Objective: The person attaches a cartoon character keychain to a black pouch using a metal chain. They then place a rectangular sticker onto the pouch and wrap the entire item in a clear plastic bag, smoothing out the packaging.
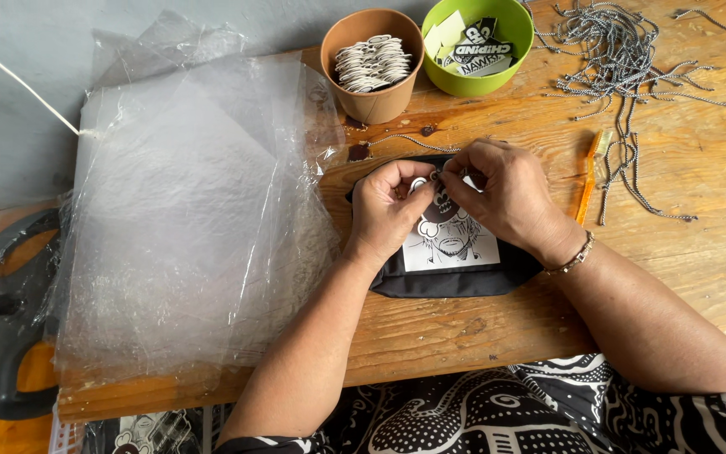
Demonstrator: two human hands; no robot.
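A folded black garment (455, 282) with a white square print of a cartoon face lies on the wooden table (682, 193). Both hands rest on its top edge. My left hand (386, 210) pinches a small white round tag (418, 183) between thumb and fingers. My right hand (497, 189) meets it fingertip to fingertip, gripping the same tag and a thin grey-white cord (401, 139) that runs off to the upper left. A bracelet sits on the right wrist.
A stack of clear plastic bags (186, 219) covers the table's left part. Behind stand a brown cup of white tags (371, 63) and a green bowl of printed cards (476, 42). Several cords (623, 50) lie back right, with an orange cutter (590, 172).
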